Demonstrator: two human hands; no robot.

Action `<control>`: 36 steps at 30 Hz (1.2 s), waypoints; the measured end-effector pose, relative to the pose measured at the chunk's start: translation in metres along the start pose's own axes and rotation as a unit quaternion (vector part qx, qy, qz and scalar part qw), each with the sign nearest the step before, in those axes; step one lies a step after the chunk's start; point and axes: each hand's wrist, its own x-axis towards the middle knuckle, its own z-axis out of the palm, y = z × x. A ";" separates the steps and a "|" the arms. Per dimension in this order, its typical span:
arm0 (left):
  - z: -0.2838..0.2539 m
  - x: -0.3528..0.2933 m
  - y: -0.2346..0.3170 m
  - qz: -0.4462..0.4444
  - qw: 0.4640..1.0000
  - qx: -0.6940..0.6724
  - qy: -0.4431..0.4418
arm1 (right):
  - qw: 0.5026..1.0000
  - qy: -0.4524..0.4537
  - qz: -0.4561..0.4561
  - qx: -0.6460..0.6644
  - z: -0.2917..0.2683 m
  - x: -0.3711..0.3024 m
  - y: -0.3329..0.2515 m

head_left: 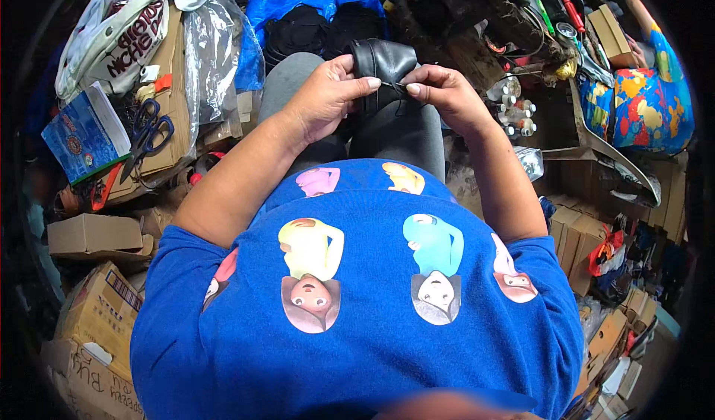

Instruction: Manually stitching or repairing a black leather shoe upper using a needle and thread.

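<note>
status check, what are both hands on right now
Left hand grips black leather shoe on the lap. Right hand pinches a thin thread at the shoe's edge. Scissors lie left on cardboard, clear of the hands.

Shoe [383, 66] on the lap between both hands; scissors [147, 138] on cardboard to the left, spools [515, 107] right

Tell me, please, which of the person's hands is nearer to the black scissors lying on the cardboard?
Left. The left hand grips the black shoe on the lap, on the scissors' side; the right hand holds the shoe's far side.
</note>
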 end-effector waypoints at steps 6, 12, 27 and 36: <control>-0.004 -0.003 0.004 -0.045 0.999 -0.025 0.005 | 0.992 0.026 -0.044 -0.115 0.004 -0.004 -0.019; -0.001 -0.003 0.000 -0.011 1.000 0.001 0.004 | 0.947 0.092 -0.093 -0.292 0.018 -0.022 -0.046; 0.002 -0.007 0.004 -0.010 1.000 0.015 0.016 | 0.954 0.117 -0.082 -0.265 0.018 -0.029 -0.049; 0.004 -0.005 0.001 -0.006 1.000 0.018 0.019 | 0.941 0.116 -0.077 -0.308 0.021 -0.024 -0.049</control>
